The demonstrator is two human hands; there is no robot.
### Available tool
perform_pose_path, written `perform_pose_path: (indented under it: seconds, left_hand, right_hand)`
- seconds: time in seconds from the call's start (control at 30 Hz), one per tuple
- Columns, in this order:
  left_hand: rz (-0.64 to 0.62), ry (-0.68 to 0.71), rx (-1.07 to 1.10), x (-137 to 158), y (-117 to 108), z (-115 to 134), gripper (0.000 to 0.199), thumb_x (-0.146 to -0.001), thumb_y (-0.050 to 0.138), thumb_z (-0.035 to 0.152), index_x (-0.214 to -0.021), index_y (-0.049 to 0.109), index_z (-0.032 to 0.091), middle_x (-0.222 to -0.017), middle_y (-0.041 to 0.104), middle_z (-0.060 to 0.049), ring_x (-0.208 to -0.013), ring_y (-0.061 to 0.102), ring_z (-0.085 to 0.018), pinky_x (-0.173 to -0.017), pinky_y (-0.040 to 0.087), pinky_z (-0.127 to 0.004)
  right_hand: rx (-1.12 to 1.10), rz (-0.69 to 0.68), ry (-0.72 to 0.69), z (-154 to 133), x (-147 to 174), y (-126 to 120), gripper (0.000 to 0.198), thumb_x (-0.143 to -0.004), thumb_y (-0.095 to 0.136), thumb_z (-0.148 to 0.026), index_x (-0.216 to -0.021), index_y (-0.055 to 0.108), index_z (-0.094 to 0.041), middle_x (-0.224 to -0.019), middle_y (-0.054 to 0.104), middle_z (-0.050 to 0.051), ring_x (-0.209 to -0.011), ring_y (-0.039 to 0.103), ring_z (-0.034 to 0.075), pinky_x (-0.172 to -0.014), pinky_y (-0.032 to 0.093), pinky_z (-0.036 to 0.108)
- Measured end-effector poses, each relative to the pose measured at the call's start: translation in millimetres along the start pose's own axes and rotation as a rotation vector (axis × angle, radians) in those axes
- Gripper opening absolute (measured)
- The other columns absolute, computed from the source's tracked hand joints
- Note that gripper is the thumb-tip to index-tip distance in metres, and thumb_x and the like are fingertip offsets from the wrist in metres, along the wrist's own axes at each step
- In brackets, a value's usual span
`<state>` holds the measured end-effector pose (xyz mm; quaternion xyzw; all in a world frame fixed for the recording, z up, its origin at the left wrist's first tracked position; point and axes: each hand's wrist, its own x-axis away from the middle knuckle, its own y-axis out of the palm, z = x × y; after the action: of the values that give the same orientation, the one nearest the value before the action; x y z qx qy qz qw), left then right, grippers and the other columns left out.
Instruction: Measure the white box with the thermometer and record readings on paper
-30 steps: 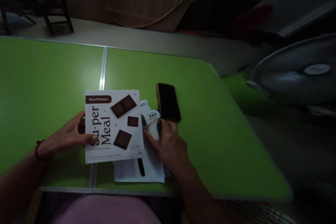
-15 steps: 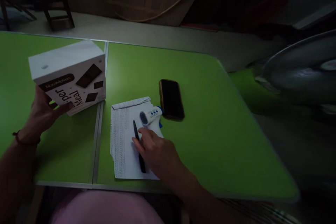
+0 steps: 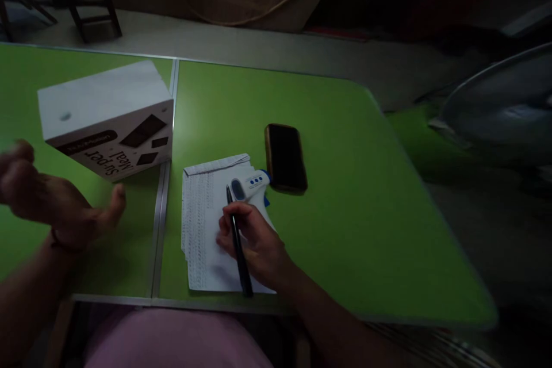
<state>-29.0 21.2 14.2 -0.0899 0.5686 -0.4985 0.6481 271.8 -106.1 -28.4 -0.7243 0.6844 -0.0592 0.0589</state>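
A black pen [image 3: 239, 250] is gripped in my right hand [image 3: 259, 247], above the written-on paper sheets [image 3: 211, 264]. Partly on those sheets lies a white and blue infrared thermometer [image 3: 252, 183], its handle partly hidden by that hand. My left hand [image 3: 64, 201], blurred by motion, is raised with thumb and fingers apart and nothing in it. Just beyond it stands a white box [image 3: 107, 98] with dark brown pictures and the words "Super Meal" on its side.
A phone in a brown case [image 3: 285, 158] lies right of the thermometer. The green table [image 3: 353, 230] has a metal seam [image 3: 161, 213] running front to back. At the far right is a round fan-like object [image 3: 509, 109]. A dark chair [image 3: 92, 6] stands beyond the table.
My left hand has let go of the box and moved away toward the left. My right hand has picked the pen up off the paper.
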Motion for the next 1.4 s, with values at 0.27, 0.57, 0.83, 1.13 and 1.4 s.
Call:
perform_pose_path:
  seconds: [0.27, 0.57, 0.83, 1.13, 1.4]
  left_hand:
    - [-0.635, 0.734, 0.344, 29.4, 20.2, 70.4, 0.032, -0.1, 0.052, 0.043, -0.124, 0.053, 0.021, -0.125, 0.064, -0.011, -0.121, 0.054, -0.029, -0.109, 0.035, -0.049]
    - [-0.931, 0.755, 0.446, 37.1, 27.3, 68.2, 0.048, -0.105, 0.037, 0.053, -0.123, 0.059, 0.015, -0.133, 0.061, -0.015, -0.128, 0.048, -0.031, -0.119, 0.01, -0.053]
    - [-0.944, 0.733, 0.448, 35.1, 26.1, 68.9, 0.044, -0.103, 0.043, 0.053, -0.125, 0.058, 0.018, -0.135, 0.06, -0.013, -0.132, 0.046, -0.029, -0.123, 0.002, -0.053]
    - [-0.961, 0.716, 0.454, 35.1, 25.1, 69.6, 0.044, -0.099, 0.051, 0.053, -0.123, 0.059, 0.018, -0.136, 0.06, -0.013, -0.132, 0.047, -0.03, -0.123, 0.0, -0.053]
    - [-0.979, 0.698, 0.456, 36.3, 24.7, 69.7, 0.047, -0.096, 0.056, 0.055, -0.126, 0.059, 0.018, -0.142, 0.056, -0.014, -0.133, 0.047, -0.032, -0.122, 0.002, -0.055]
  right_hand:
    - [0.048, 0.257, -0.058, -8.8, -1.0, 10.4, 0.028, -0.093, 0.049, -0.035, -0.11, 0.068, -0.022, -0.081, 0.066, 0.002, -0.073, 0.062, 0.017, -0.067, 0.053, 0.032]
    - [0.206, 0.34, 0.116, -8.9, -1.5, 21.0, 0.01, -0.076, 0.061, -0.031, -0.082, 0.061, -0.023, -0.063, 0.062, -0.003, -0.051, 0.055, 0.013, -0.05, 0.046, 0.025]
    - [0.377, 0.379, 0.018, -5.0, -4.2, 20.6, 0.013, -0.082, 0.054, -0.033, -0.076, 0.061, -0.025, -0.063, 0.062, -0.002, -0.056, 0.056, 0.015, -0.056, 0.047, 0.027]
    - [0.388, 0.327, 0.003, -1.4, -5.1, 19.7, 0.012, -0.084, 0.054, -0.032, -0.077, 0.061, -0.025, -0.066, 0.063, -0.002, -0.057, 0.056, 0.015, -0.057, 0.047, 0.027]
    - [0.359, 0.291, -0.025, -6.2, -7.6, 19.1, 0.009, -0.084, 0.054, -0.028, -0.076, 0.058, -0.024, -0.064, 0.061, -0.003, -0.055, 0.056, 0.014, -0.056, 0.047, 0.026]
